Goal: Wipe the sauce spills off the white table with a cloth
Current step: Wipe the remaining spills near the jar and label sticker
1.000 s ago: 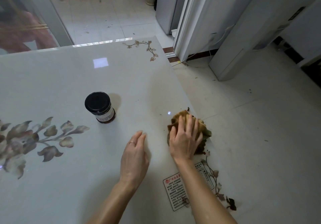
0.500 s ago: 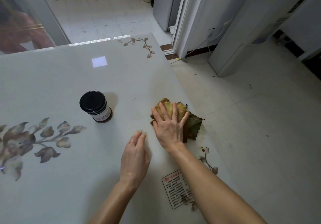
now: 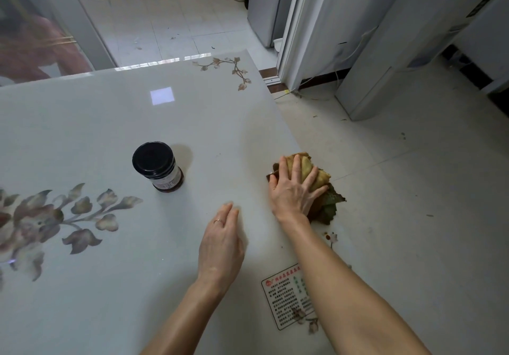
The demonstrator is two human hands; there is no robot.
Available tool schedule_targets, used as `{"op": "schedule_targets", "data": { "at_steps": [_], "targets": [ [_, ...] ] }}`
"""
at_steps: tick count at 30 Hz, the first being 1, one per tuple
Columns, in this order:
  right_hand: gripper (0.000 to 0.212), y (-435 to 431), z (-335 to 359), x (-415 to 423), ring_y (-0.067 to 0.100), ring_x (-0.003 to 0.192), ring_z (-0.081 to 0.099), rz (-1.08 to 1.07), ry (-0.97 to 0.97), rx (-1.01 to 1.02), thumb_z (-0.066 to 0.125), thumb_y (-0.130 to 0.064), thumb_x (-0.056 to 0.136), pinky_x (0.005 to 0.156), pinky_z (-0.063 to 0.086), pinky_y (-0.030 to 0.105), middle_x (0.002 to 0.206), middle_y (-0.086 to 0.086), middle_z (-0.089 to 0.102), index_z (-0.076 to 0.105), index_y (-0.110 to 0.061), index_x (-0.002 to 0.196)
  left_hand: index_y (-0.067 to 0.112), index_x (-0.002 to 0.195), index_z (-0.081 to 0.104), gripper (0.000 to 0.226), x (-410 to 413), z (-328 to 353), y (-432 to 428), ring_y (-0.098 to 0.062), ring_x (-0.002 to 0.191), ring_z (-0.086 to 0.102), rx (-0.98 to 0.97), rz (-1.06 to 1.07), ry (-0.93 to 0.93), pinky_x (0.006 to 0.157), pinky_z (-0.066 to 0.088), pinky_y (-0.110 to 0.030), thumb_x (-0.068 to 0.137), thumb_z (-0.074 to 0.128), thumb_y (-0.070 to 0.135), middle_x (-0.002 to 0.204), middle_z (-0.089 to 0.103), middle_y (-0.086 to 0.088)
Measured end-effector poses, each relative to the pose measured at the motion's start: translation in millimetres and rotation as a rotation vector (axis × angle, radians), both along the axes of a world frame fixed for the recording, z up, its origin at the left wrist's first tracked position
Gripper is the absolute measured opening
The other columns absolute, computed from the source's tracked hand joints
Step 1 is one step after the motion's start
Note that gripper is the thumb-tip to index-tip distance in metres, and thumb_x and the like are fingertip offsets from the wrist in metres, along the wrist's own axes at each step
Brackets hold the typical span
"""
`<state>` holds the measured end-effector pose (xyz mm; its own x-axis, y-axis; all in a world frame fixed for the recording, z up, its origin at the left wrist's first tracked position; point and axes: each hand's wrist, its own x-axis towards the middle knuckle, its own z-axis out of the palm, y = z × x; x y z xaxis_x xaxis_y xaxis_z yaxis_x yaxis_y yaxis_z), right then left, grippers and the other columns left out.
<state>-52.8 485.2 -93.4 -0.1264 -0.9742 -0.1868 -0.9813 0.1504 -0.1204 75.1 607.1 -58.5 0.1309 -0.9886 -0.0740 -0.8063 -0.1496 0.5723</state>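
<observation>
Where the right hand (image 3: pixel 292 192) presses, crumpled cloth (image 3: pixel 332 202) bunches.

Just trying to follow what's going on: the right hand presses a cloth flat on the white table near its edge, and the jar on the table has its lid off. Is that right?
Not quite. The head view shows the jar with its black lid on, not off. The rest holds: the right hand presses the cloth flat on the white table near its edge.
</observation>
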Motion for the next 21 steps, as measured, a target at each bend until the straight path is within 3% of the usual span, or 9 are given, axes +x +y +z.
{"op": "schedule_targets", "data": {
  "at_steps": [6,10,14,18,21],
  "targets": [
    [0.058,50,3,-5,0.047,0.147,0.0,-0.046,0.006,-0.023,0.033,-0.047,0.102,0.107,0.007,0.077,0.165,0.007,0.008,0.019,-0.03,0.156,0.006,0.146,0.025,0.061,-17,0,-11,-0.021,0.144,0.016,0.034,-0.186,-0.086,0.118,0.011,-0.03,0.087,0.038,0.002,0.154,0.023,-0.01],
    [0.059,25,3,-14,0.046,0.147,-0.001,-0.055,0.0,0.03,0.027,-0.049,0.103,0.108,0.006,0.077,0.166,0.006,0.003,0.012,-0.031,0.157,0.009,0.149,0.014,0.062,-27,2,-14,-0.018,0.145,0.007,0.061,-0.271,-0.124,0.118,0.007,-0.03,0.09,0.034,0.007,0.157,0.013,-0.008],
    [0.058,35,3,-21,0.045,0.147,0.001,-0.075,-0.017,0.014,0.029,-0.046,0.103,0.109,0.008,0.074,0.166,0.005,0.004,0.012,-0.03,0.157,0.007,0.148,0.016,0.06,-30,-2,-11,-0.02,0.144,0.01,0.1,-0.277,-0.133,0.118,0.01,-0.032,0.091,0.035,0.009,0.156,0.014,-0.009],
    [0.053,86,-3,-36,0.044,0.143,0.025,-0.101,-0.012,-0.138,0.05,-0.028,0.098,0.106,0.023,0.072,0.158,0.008,0.032,0.039,-0.022,0.15,0.007,0.147,0.018,0.059,-32,-3,-9,-0.019,0.144,0.011,0.108,-0.257,-0.118,0.118,0.011,-0.031,0.091,0.035,0.009,0.156,0.015,-0.008],
    [0.043,77,-4,-45,0.038,0.128,0.046,-0.109,-0.064,-0.343,0.047,-0.011,0.092,0.096,0.044,0.061,0.144,0.007,0.053,0.06,-0.019,0.132,0.007,0.147,0.021,0.059,-33,-4,-10,-0.02,0.144,0.013,0.093,-0.239,-0.104,0.118,0.01,-0.03,0.09,0.037,0.009,0.156,0.016,-0.008]
  ]
}}
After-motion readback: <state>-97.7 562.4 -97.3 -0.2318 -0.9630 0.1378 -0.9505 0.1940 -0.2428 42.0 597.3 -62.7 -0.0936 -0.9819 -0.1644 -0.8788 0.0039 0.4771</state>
